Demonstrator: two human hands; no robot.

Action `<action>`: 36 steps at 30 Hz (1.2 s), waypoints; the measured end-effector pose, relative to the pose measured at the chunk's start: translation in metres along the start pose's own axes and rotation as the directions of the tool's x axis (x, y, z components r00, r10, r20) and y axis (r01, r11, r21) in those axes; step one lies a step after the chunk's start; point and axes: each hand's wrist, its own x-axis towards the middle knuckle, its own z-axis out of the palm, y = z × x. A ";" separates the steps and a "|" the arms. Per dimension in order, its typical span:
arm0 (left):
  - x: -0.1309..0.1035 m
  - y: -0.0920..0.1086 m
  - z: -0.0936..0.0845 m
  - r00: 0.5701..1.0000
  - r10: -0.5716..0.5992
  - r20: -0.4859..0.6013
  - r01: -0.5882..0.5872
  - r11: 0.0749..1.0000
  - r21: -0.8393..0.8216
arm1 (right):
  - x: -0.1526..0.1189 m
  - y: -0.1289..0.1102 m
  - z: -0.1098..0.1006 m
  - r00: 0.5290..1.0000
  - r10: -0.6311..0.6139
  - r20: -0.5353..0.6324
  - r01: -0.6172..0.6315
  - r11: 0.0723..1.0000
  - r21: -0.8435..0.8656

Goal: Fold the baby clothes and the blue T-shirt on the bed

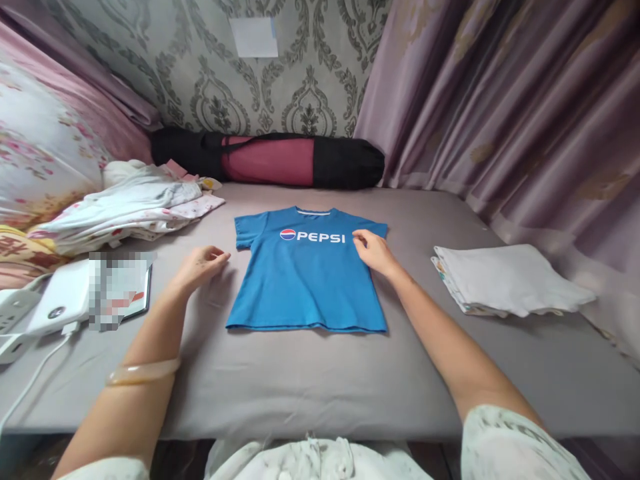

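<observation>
A blue T-shirt (307,287) with a white PEPSI print lies flat, front side up, its collar pointing away from me and its hem toward me. My left hand (204,265) hovers just left of the shirt, fingers loosely curved and apart, holding nothing. Over the upper right part of the shirt, beside the print, is my right hand (373,249). Its fingers are bent and slightly apart, with nothing visible between them. Whether its fingertips touch the cloth is hard to tell.
Folded white cloth (515,277) lies at the right. At the left are crumpled clothes (145,200), a white power bank (67,293) with a cable, and a phone-like device (131,293). A black and maroon bag (270,160) lies along the wall. Curtains (450,93) hang at the right.
</observation>
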 end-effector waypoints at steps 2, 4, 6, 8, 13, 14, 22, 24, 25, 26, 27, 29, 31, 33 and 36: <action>-0.024 0.002 -0.001 0.992 0.011 0.129 0.003 0.994 -0.111 | -0.025 0.003 -0.015 0.998 0.057 0.039 -0.056 0.998 -0.019; -0.045 0.006 0.001 0.976 0.025 0.217 0.015 0.983 -0.182 | -0.049 0.002 -0.027 0.990 0.102 0.093 -0.098 0.994 -0.050; -0.063 0.011 0.004 0.965 0.019 0.262 0.040 0.975 -0.218 | -0.070 -0.001 -0.036 0.980 0.145 0.139 -0.132 0.986 -0.099; -0.078 0.015 0.006 0.962 0.010 0.272 0.057 0.970 -0.237 | -0.089 -0.007 -0.041 0.968 0.183 0.170 -0.164 0.979 -0.122; -0.109 0.019 0.006 0.971 -0.012 0.240 0.069 0.971 -0.229 | -0.130 -0.022 -0.050 0.950 0.132 0.284 -0.135 0.991 -0.009; -0.114 0.018 0.007 0.969 0.002 0.249 0.059 0.969 -0.238 | -0.136 -0.024 -0.053 0.939 0.106 0.328 -0.117 0.993 0.014; -0.132 0.002 0.021 0.924 0.236 0.301 -0.079 0.888 -0.454 | -0.153 -0.015 -0.061 0.897 -0.002 0.441 -0.012 1.000 0.027; -0.133 0.002 0.022 0.931 0.230 0.282 -0.075 0.880 -0.469 | -0.151 -0.012 -0.058 0.913 -0.015 0.408 0.011 1.000 0.012; -0.134 0.003 0.021 0.935 0.221 0.279 -0.063 0.873 -0.483 | -0.151 -0.011 -0.056 0.923 -0.020 0.385 0.021 1.000 0.002; -0.135 0.004 0.021 0.937 0.212 0.276 -0.048 0.865 -0.499 | -0.151 -0.011 -0.055 0.933 -0.025 0.360 0.031 0.999 -0.011; -0.136 0.004 0.021 0.940 0.203 0.273 -0.036 0.856 -0.515 | -0.151 -0.012 -0.053 0.943 -0.032 0.332 0.043 0.999 -0.027; -0.139 0.006 0.022 0.951 0.185 0.249 -0.023 0.843 -0.538 | -0.153 -0.014 -0.050 0.959 -0.053 0.280 0.076 0.995 -0.070; -0.140 0.008 0.025 0.967 0.159 0.200 -0.029 0.845 -0.534 | -0.156 -0.018 -0.047 0.968 -0.079 0.238 0.111 0.986 -0.125; -0.141 0.011 0.028 0.982 0.124 0.140 -0.037 0.862 -0.506 | -0.158 -0.022 -0.043 0.973 -0.083 0.215 0.125 0.974 -0.189; -0.141 0.017 0.036 0.997 0.065 0.038 -0.042 0.902 -0.430 | -0.158 -0.027 -0.036 0.980 -0.059 0.193 0.111 0.955 -0.275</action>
